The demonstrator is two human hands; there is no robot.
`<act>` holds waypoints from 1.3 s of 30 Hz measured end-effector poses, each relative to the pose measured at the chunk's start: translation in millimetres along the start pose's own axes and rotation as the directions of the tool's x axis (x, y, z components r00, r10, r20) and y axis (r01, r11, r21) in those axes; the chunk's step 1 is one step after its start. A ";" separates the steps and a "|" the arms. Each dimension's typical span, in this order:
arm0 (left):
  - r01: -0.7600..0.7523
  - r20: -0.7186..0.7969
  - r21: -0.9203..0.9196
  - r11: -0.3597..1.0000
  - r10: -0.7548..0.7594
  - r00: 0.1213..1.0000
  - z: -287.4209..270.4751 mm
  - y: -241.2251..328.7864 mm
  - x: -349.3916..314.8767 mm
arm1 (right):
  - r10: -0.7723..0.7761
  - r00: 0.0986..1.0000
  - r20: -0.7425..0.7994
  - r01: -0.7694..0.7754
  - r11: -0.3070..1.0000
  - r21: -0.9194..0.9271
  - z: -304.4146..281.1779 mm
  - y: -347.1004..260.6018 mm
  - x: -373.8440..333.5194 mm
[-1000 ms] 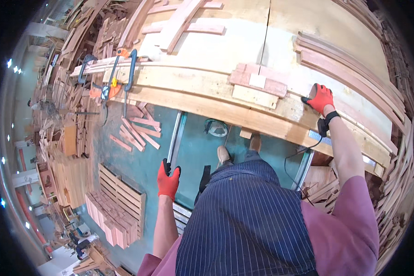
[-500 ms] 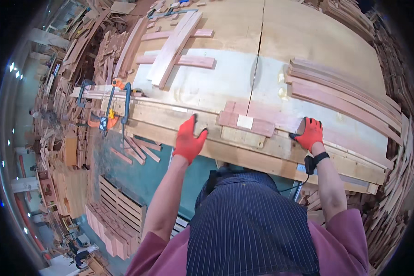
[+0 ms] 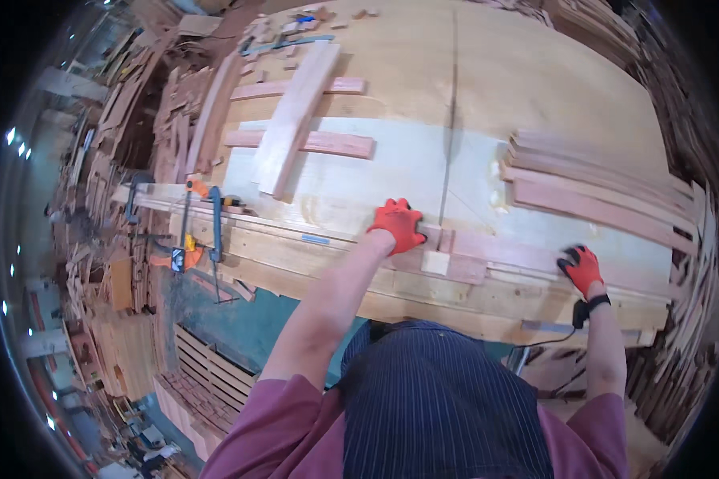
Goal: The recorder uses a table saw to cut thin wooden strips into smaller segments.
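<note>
My left hand (image 3: 399,227), in a red glove with dark fingertips, is bent over the left end of a short pinkish board (image 3: 465,270) at the bench's near edge. Its fingers are curled at the board, and their tips are partly hidden. A pale square patch (image 3: 435,262) shows on that board. Farther right, my right hand (image 3: 581,267), gloved alike, is over a long pinkish plank (image 3: 527,251) lying along the edge. Its fingers reach left and are slightly blurred, spread rather than closed. A light wooden block (image 3: 423,286) sits below the short board.
Blue-and-orange clamps (image 3: 216,223) grip the bench edge at left. A wide pale plank (image 3: 295,120) lies across two pinkish strips (image 3: 339,144). Stacked boards (image 3: 599,188) lie at right. A black cord (image 3: 547,342) hangs from my right wrist.
My left hand has moved right and away from me, onto the short board's left end. My right hand has shifted right along the plank. The view has shifted slightly.
</note>
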State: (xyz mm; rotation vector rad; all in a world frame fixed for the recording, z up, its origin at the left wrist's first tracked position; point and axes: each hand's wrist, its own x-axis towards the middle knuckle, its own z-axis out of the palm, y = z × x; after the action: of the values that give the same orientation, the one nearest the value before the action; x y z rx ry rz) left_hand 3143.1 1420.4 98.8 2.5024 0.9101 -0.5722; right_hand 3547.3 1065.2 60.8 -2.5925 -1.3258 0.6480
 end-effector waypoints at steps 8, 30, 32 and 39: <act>0.081 -0.301 -0.562 0.823 -0.295 0.907 -86.8 -87.1 20.5 | 0.040 0.999 -0.023 -0.041 0.998 -0.045 30.7 -24.9 9.6; -0.405 -0.170 -0.910 0.088 -0.971 0.170 36.7 -315.9 -313.4 | -0.295 0.908 0.297 0.382 0.876 -0.295 142.8 -520.6 79.2; -0.319 -0.205 -0.939 0.128 -0.953 0.221 29.3 -315.1 -298.5 | -0.264 0.919 0.292 0.352 0.882 -0.313 143.8 -520.2 82.6; 0.334 -0.637 -0.420 0.843 -0.537 0.553 -50.5 -303.8 -123.9 | -0.259 0.938 0.232 0.323 0.896 -0.306 154.5 -511.8 76.1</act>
State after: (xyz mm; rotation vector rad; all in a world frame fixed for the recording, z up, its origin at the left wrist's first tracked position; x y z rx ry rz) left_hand 2863.5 1596.4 130.8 2.2272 1.8167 0.5023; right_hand 3142.2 1422.2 67.9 -2.5418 -2.0019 0.6702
